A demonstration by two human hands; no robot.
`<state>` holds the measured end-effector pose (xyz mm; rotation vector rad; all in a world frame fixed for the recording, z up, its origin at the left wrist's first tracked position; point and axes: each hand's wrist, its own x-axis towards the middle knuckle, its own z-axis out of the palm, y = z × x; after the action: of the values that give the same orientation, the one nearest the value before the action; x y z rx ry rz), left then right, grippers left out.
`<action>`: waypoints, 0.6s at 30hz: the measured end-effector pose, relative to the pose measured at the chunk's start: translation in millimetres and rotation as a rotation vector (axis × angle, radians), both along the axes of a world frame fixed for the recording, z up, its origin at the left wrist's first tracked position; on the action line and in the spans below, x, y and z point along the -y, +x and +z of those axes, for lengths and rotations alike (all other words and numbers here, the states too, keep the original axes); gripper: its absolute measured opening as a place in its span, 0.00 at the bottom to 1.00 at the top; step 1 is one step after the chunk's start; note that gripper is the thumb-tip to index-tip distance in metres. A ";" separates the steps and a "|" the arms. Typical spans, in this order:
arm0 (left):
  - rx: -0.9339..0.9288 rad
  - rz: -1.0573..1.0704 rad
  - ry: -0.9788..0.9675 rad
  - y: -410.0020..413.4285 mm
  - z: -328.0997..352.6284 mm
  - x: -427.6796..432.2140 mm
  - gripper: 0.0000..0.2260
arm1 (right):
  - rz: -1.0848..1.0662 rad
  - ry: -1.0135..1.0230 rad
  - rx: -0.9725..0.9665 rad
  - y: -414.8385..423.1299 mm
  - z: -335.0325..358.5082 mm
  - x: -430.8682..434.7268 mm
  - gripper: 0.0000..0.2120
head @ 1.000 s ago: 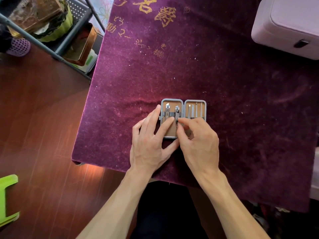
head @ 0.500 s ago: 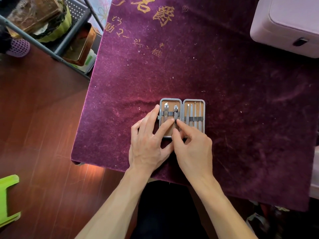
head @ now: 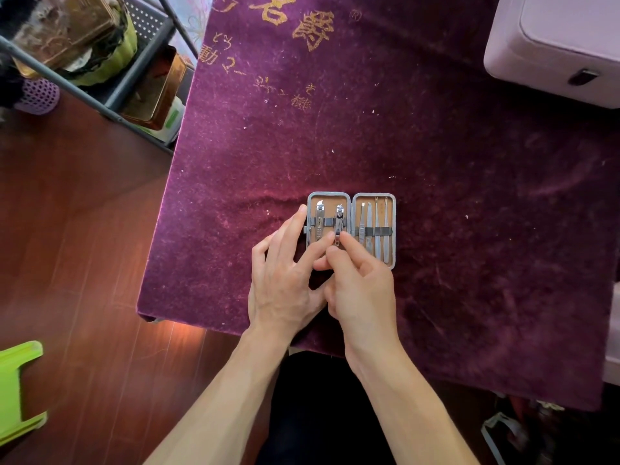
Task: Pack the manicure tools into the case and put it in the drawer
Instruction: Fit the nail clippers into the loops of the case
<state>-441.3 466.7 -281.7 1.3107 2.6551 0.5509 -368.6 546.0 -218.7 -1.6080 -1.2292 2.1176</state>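
**Purple velvet, open case, both my hands at its left half**

Purple velvet cloth (head: 436,263) covers the table from its near edge to the far side, gold characters stitched at the far end. Nearest to me, my two bare forearms rise from the bottom edge and meet at the near side of the manicure case (head: 351,196).

My left hand (head: 285,283) lies palm down on the cloth, fingers (head: 295,226) loosely spread. The outer ones lie along the left wall of the case. The index tip rests inside the left half, touching the near end of the small nail clipper (head: 339,223).

My right hand (head: 362,290) is just beside it, with the lower fingers curled. Its index finger and thumb close on the near end of that same clipper, pressed against my left index tip.

The case lies open and flat, with two tan-lined halves side by side. In the left half, the larger nail clipper (head: 319,219) and the small one stand upright under a dark strap. In the right half, four slim tools (head: 374,226) sit under their own strap, clear of my fingers.

Far right, a pale lilac box (head: 553,45) stands on the cloth, well apart from the case. To the left are wooden floor (head: 77,246) and a grey rack (head: 110,95).
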 end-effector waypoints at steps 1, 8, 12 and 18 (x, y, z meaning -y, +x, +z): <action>0.006 0.001 -0.006 0.0 0.2 0.2 0.20 | 0.046 0.041 0.015 -0.6 -0.5 2.1 0.13; 0.003 -0.005 -0.025 0.1 1.8 1.3 0.18 | 0.165 0.225 0.034 0.6 -4.7 8.8 0.22; -0.014 -0.010 -0.027 0.4 2.4 1.1 0.18 | 0.179 0.188 0.050 2.5 -7.6 9.4 0.30; -0.034 -0.009 -0.038 0.3 -5.1 2.7 0.19 | 0.187 0.160 0.079 4.8 -8.9 6.5 0.30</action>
<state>-441.0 464.0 -286.8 1.3325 2.6713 0.4798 -363.8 539.5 -227.6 -1.5756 -1.5873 2.0159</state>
